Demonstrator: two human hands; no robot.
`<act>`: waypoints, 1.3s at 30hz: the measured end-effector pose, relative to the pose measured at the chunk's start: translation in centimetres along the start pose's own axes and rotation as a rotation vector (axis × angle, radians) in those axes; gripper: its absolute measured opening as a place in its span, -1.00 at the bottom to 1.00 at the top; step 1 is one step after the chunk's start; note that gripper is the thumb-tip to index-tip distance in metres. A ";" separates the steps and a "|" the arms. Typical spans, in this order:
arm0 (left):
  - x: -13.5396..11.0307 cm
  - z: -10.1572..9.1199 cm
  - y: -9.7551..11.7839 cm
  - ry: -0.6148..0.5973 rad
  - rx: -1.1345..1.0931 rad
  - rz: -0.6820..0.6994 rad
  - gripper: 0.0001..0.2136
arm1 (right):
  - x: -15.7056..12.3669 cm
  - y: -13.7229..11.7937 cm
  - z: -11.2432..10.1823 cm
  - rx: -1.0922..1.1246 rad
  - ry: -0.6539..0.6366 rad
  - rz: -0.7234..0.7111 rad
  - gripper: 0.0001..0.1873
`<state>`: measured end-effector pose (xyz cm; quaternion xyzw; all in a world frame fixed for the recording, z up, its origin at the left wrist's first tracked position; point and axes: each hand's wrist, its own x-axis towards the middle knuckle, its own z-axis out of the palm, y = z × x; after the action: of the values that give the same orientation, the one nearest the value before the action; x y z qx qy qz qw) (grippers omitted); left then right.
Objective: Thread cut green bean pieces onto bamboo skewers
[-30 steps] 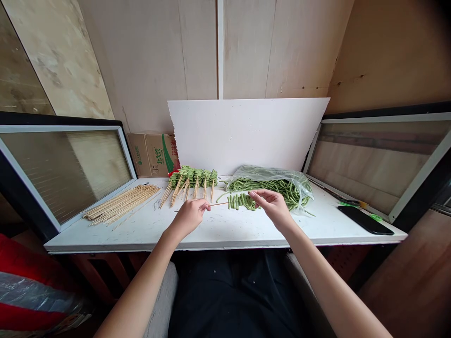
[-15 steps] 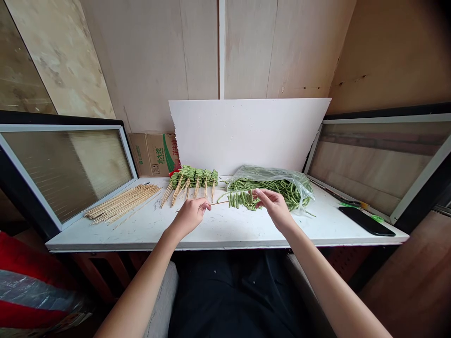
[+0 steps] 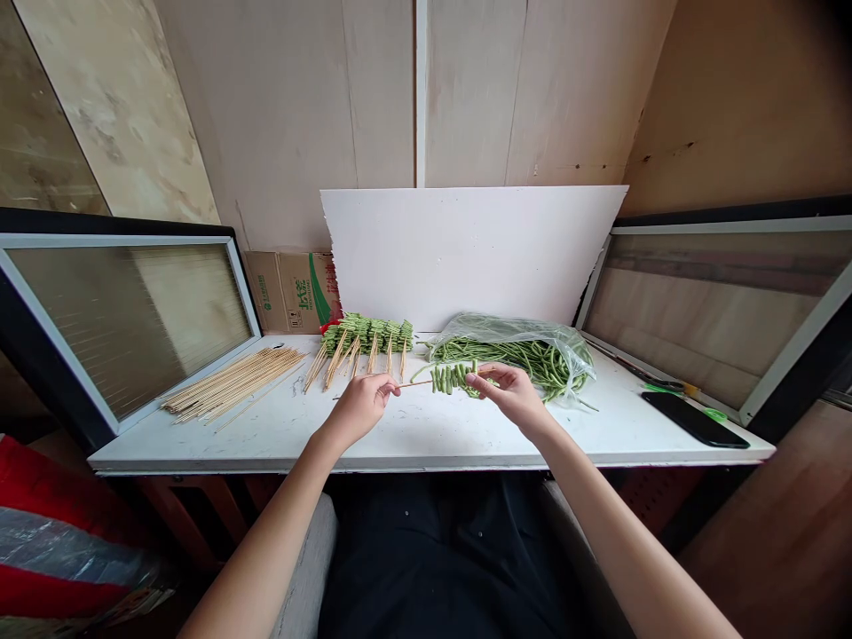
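Note:
My left hand [image 3: 367, 401] pinches the bare end of a thin wooden skewer [image 3: 416, 383], held nearly level above the white table. Folded green beans [image 3: 450, 379] are threaded in a row along its other part. At the right end of that row, my right hand [image 3: 509, 390] has its thumb and fingers closed on the green bean; the skewer's tip is hidden there. Behind my right hand lies a clear plastic bag [image 3: 512, 328] of long green beans [image 3: 549, 362]. Finished bean skewers [image 3: 373, 335] are piled behind my left hand, their sticks pointing toward me.
Loose bamboo skewers [image 3: 232, 382] lie at the left of the white table [image 3: 426, 444]. A black phone [image 3: 693, 419] rests near the right edge. A cardboard box [image 3: 289, 288] and a white board [image 3: 472, 253] stand at the back. Framed panels [image 3: 133, 311] flank the table.
My right hand's fingers have shifted at the end of the bean row, the thumb now lower and further left. My left hand keeps its grip on the skewer.

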<state>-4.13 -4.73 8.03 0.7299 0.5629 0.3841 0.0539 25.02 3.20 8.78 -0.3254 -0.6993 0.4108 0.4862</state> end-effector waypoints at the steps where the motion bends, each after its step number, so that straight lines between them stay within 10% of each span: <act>1: 0.0 0.0 0.0 -0.002 -0.004 -0.003 -0.73 | 0.0 0.1 0.0 -0.008 -0.010 0.000 -0.50; 23: 0.4 0.4 -1.6 0.034 -0.066 -0.009 -0.75 | 0.5 1.0 -0.9 -0.090 -0.124 0.017 -0.33; 31: 0.6 0.2 -2.7 0.069 -0.069 0.001 -0.76 | 0.6 2.2 -3.4 -0.347 -0.356 -0.023 -0.15; 39: 0.6 -1.2 -4.4 -0.108 -0.052 -0.138 -0.75 | 1.5 5.9 -8.3 -0.782 -0.450 0.247 -0.26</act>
<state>-8.26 -3.01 6.89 0.7075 0.5978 0.3540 0.1298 32.78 9.28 5.75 -0.4677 -0.8458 0.2315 0.1109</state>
